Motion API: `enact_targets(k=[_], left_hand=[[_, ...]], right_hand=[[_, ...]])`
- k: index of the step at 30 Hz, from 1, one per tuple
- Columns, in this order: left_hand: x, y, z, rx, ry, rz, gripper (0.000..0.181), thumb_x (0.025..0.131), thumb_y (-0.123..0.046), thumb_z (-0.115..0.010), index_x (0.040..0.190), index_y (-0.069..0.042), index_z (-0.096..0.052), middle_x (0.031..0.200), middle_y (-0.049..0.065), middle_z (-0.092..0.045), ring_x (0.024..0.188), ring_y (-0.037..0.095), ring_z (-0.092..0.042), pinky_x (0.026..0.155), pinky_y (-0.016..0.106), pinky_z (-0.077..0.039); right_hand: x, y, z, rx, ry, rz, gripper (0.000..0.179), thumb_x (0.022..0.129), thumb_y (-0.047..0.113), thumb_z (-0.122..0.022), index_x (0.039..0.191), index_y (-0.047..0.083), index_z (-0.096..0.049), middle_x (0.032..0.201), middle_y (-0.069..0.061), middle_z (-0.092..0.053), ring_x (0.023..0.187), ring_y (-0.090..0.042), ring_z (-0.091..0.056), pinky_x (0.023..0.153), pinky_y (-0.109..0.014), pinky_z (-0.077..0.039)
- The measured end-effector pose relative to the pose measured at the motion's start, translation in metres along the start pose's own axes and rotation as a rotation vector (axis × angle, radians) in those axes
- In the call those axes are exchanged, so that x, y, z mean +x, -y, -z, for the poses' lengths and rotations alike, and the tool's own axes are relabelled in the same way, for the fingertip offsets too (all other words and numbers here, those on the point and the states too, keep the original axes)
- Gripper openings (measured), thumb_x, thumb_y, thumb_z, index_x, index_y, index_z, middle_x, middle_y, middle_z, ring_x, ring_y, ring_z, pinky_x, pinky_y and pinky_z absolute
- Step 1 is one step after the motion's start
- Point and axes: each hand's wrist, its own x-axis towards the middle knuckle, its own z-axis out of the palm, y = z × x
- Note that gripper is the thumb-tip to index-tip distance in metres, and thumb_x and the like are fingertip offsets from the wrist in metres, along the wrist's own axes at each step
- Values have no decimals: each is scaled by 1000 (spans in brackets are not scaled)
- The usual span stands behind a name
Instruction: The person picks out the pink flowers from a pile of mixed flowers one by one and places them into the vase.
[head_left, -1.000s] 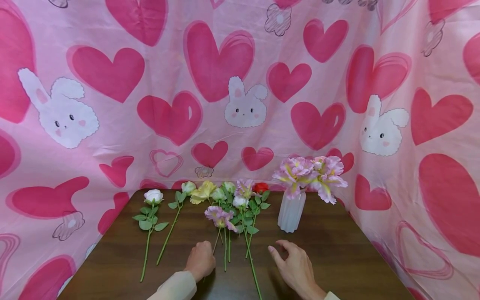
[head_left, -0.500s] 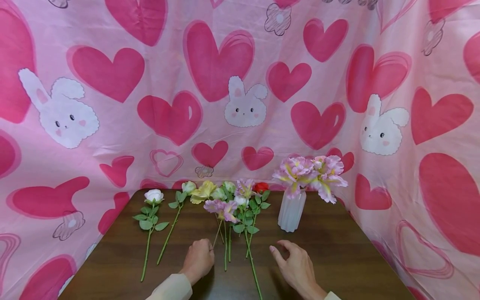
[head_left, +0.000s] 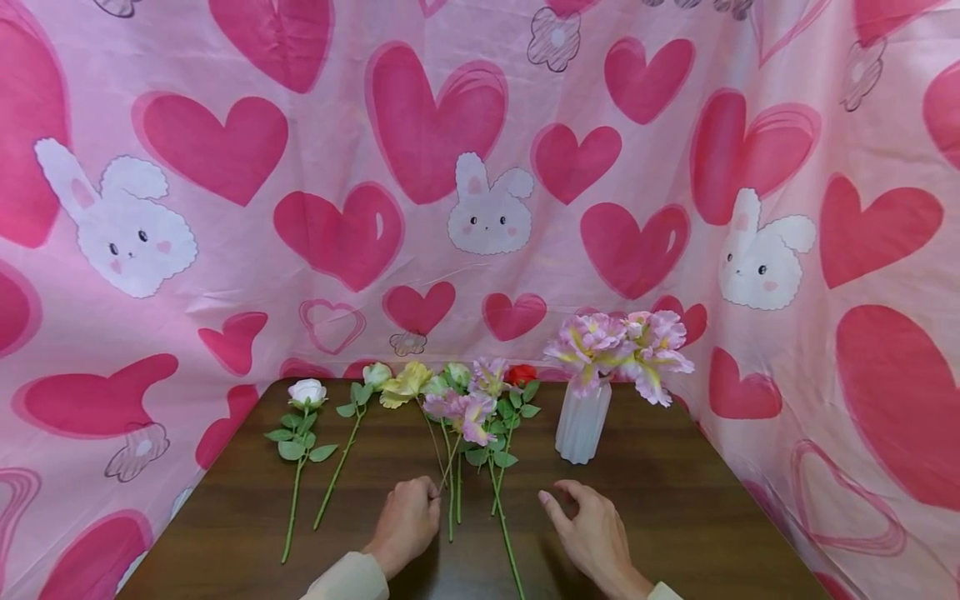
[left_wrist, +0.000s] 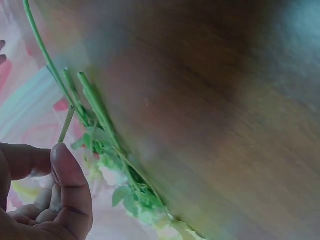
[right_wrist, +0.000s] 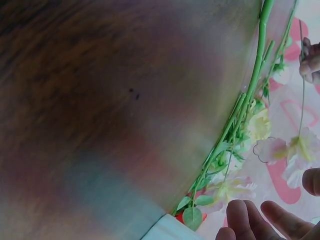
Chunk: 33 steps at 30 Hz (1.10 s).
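Observation:
My left hand (head_left: pixel 408 517) pinches the thin stem (left_wrist: pixel 66 122) of a pink-and-yellow iris-like flower between thumb and index finger; the cut stem end sticks out past the thumb in the left wrist view. Its ruffled bloom (head_left: pixel 463 413) overlaps the flowers lying behind it, and the right wrist view shows the bloom (right_wrist: pixel 296 152) raised off the table. My right hand (head_left: pixel 588 533) holds nothing, its fingers loosely bent, low in front of a white ribbed vase (head_left: pixel 582 429). Two similar pink blooms (head_left: pixel 592 350) stand in that vase.
Several stems lie on the dark wooden table (head_left: pixel 675 517): a white rose (head_left: pixel 307 392) at far left, a pale green-white rose (head_left: pixel 377 375), a yellow flower (head_left: pixel 407 384), another pink flower (head_left: pixel 491 377) and a red rose (head_left: pixel 521 375). A pink heart-print cloth (head_left: pixel 480 100) hangs behind.
My left hand has shifted slightly right, tilting the held flower so its bloom rises and swings right over the others. My right hand and the vase stay where they were.

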Motion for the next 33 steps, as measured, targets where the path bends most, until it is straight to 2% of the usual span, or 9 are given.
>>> enact_targets(k=[15, 21, 33], left_hand=[[-1, -21, -2, -68, -3, -106, 17, 83, 5, -70, 76, -10, -66, 65, -9, -60, 59, 3, -53, 56, 26, -46], [-2, -30, -3, -63, -29, -154, 15, 82, 4, -74, 78, -9, -68, 70, -7, -65, 64, 7, -58, 58, 29, -48], [-5, -45, -5, -91, -27, -206, 16, 83, 2, -75, 78, -11, -67, 73, -6, -67, 67, 6, -60, 59, 28, -50]], right_hand=[[0, -1, 0, 7, 3, -6, 30, 91, 47, -76, 104, 20, -78, 87, 5, -67, 74, -13, -62, 62, -30, -46], [0, 0, 0, 10, 2, -10, 32, 91, 48, -76, 104, 19, -78, 86, 6, -67, 73, -13, -62, 62, -30, -45], [-2, 0, -1, 35, -30, 9, 27, 90, 44, -78, 101, 19, -78, 84, 7, -67, 72, -13, -62, 61, -29, -45]])
